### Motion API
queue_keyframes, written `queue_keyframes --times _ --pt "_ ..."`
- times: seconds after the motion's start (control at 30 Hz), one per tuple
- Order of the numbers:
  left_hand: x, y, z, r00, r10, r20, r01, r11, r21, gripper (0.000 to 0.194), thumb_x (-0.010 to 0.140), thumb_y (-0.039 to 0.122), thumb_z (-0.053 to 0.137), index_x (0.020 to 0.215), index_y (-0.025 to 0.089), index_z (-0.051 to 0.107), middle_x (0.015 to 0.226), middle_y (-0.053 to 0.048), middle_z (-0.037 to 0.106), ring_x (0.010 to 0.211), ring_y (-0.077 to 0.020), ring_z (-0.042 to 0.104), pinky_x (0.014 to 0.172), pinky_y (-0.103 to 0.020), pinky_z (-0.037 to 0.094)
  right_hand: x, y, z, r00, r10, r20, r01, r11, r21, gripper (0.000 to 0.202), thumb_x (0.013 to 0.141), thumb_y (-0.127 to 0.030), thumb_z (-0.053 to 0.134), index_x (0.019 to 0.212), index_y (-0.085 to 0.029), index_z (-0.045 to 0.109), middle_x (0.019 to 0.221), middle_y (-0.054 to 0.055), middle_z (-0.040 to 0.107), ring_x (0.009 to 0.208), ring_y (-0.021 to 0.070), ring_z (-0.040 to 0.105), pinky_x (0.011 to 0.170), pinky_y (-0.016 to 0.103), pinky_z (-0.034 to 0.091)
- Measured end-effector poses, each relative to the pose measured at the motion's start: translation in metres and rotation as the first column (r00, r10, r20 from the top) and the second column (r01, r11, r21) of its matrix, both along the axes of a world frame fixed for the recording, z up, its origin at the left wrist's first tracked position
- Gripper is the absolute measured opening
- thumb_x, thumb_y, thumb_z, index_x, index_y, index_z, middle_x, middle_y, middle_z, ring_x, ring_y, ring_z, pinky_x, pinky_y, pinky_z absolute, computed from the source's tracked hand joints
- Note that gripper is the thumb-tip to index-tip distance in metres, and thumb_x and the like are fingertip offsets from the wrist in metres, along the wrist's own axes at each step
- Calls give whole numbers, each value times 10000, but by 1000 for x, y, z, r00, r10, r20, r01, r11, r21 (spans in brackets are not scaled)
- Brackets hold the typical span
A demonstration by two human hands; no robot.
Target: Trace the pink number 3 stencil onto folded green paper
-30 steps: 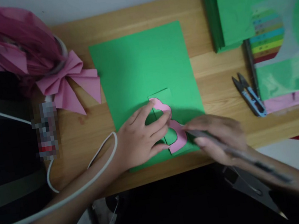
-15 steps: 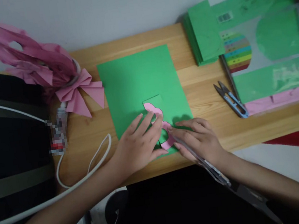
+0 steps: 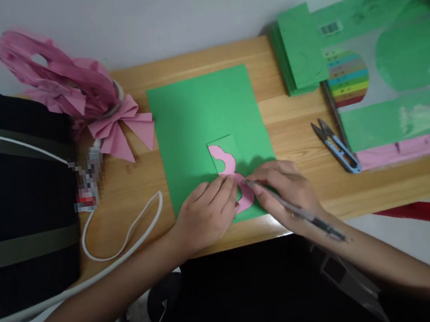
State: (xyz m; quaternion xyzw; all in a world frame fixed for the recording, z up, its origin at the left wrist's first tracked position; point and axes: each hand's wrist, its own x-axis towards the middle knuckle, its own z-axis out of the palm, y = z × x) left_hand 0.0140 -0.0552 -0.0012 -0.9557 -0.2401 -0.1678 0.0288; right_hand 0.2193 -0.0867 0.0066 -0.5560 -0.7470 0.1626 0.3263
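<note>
While left hand (image 3: 209, 215) presses, right hand (image 3: 290, 193) holds pen (image 3: 308, 215)

Pink cutout (image 3: 248, 196) over small green card (image 3: 228, 142), towards green sheet (image 3: 203, 109)'s front edge. Left fingers flat, together, hiding part of both; right fingers pinched round pen, tip by cutout's right side. Blue snips (image 3: 338, 150) right of sheet. Green card stack (image 3: 301, 51) at table (image 3: 299, 127)'s back edge. Pink bow (image 3: 123, 126) just beside sheet's left edge. White cord (image 3: 156, 219) loops near left forearm. Tube (image 3: 93, 171) pixelated, unreadable. Black bag (image 3: 12, 186) cut off at left.

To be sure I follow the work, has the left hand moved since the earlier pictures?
Yes. Against the green sheet, the left hand has moved toward the near table edge, uncovering the upper curve of the pink paper.
</note>
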Motion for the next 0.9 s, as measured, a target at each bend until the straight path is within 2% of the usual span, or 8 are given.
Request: queue_keyframes --times 0.1,0.2,0.3,0.37,0.43,0.53,0.63,0.9 --pt "1 2 0 1000 0 15 0 1000 -7 271 972 241 526 1111 59 672 1141 -105 737 1047 -225 671 805 -330 482 0 8 2 967 -116 -225 56 965 -257 124 883 -287 590 916 -215 686 831 16 743 799 172 692 778 345 524" --pt "2 2 1 1000 4 12 -3 1000 -29 280 969 241 527 1126 58 669 1150 -110 732 1064 -223 660 804 -332 477 -4 16 5 861 -275 -427 78 902 -425 108 833 -271 622 897 -208 682 792 4 736 697 143 675 658 282 528" --pt "1 2 2 1000 3 -10 -3 998 -59 282 965 241 533 1137 61 667 1194 -112 716 1099 -221 647 814 -331 471 -7 25 8 824 -292 -486 105 921 -376 97 812 -235 604 769 -196 682 703 -7 698 619 117 620 570 242 485" --pt "1 1 3 1000 4 -22 -5 998 -66 287 962 235 537 1152 62 664 1210 -107 711 1112 -223 643 808 -332 466 -9 29 8 824 -285 -490 94 921 -379 245 870 -278 533 689 -193 675 616 -13 653 558 105 578 531 238 456" --pt "1 1 3 1000 2 -31 -4 998 -62 294 962 230 536 1168 59 659 1211 -103 711 1119 -226 641 789 -333 461 -10 33 5 820 -330 -468 105 890 -443 326 900 -313 475 667 -194 670 540 -20 602 497 103 543 487 240 430" --pt "0 1 3 999 -10 -47 8 999 -50 290 951 216 550 1169 61 662 1223 -97 707 1116 -237 641 758 -330 455 -11 35 1 830 -392 -396 178 860 -478 208 815 -250 514 673 -200 656 506 -30 580 453 110 532 445 243 407" --pt "0 1 3 997 -29 -73 26 999 -40 288 927 201 574 1164 68 669 1252 -88 693 1123 -250 636 745 -326 451 -13 36 1 867 -364 -339 195 876 -441 170 744 -182 510 632 -207 636 491 -31 579 444 109 535 440 237 408" --pt "0 0 4 996 -33 -80 29 999 -45 306 916 209 589 1174 66 671 1233 -69 704 1124 -254 635 743 -324 449 -16 36 4 899 -321 -300 191 901 -390 199 764 -168 502 621 -193 639 470 -28 560 423 91 503 426 216 399"
